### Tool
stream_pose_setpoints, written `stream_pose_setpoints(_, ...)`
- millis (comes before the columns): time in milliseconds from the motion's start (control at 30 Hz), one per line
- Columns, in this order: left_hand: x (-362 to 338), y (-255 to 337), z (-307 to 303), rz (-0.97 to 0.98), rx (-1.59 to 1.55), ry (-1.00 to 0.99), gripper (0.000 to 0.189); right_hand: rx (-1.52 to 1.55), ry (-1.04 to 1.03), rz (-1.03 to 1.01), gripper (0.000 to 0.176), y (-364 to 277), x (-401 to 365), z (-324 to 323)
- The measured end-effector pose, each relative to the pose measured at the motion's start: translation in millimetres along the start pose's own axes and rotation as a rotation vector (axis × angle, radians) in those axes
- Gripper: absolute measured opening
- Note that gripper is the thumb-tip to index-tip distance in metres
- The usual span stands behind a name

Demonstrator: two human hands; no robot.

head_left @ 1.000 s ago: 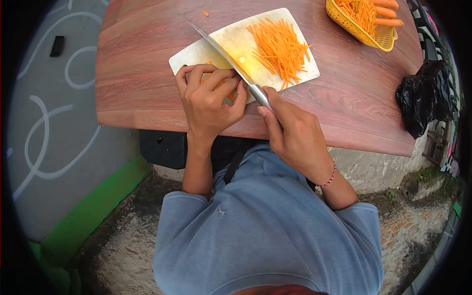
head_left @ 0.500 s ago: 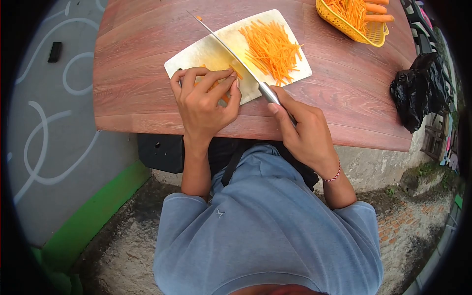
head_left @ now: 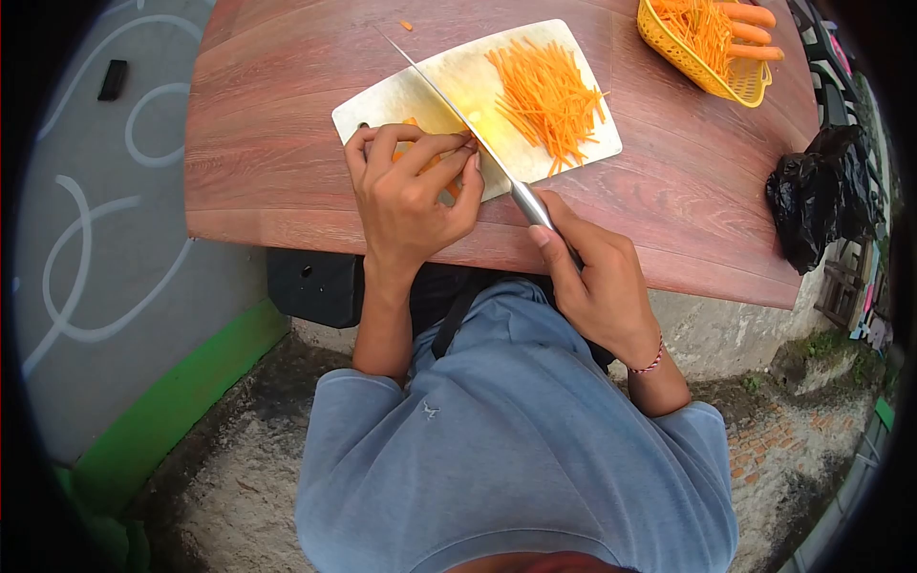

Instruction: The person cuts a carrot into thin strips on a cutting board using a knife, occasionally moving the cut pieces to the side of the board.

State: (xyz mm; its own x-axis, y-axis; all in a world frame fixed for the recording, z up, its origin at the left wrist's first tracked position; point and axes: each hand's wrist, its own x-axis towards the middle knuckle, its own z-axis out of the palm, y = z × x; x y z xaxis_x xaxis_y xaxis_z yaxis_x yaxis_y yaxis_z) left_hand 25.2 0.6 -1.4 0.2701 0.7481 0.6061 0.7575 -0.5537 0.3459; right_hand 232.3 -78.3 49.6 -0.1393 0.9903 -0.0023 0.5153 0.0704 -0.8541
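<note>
Slicing goes on: the knife (head_left: 449, 91) has slid back a little (one more stroke), right hand (head_left: 597, 277) closed round its handle, left hand (head_left: 411, 191) curled, pinning the carrot (head_left: 410, 122) on the board (head_left: 382, 95).

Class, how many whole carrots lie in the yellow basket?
3 carrots in the basket: one at the picture's top edge, one below it, one lowest. Others may be hidden.

One view only: camera on my head, facing forward and steeply down past my grey-blue cotton shirt (head_left: 516, 449) to the reddish-brown wooden table (head_left: 277, 143). Close range, left hand (head_left: 411, 196) and right hand (head_left: 597, 277) mid-frame; fisheye, dark rounded corners.
</note>
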Motion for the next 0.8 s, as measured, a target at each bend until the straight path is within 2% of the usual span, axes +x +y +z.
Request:
stream_pose_setpoints(233,0,-2,0,0.004,-0.022,-0.013,0.006,-0.165,-0.009,-0.026,0.035,-5,5,2)
stream_pose_setpoints(467,-1,-1,-2,0.003,-0.009,-0.025,0.006,-0.194,0.016,-0.081,0.034,-6,39,21)
stream_pose_setpoints(633,1,0,1,-0.003,-0.002,-0.004,0.005,-0.009,0.014,-0.021,0.035,7,20,4)
stream_pose_setpoints(733,0,1,0,-0.004,0.012,-0.005,0.007,-0.011,0.011,0.107,0.035,-2,11,-3)
stream_pose_setpoints(800,1,1,1,-0.003,0.017,0.000,0.008,0.000,0.018,0.093,0.035,-1,10,-2)
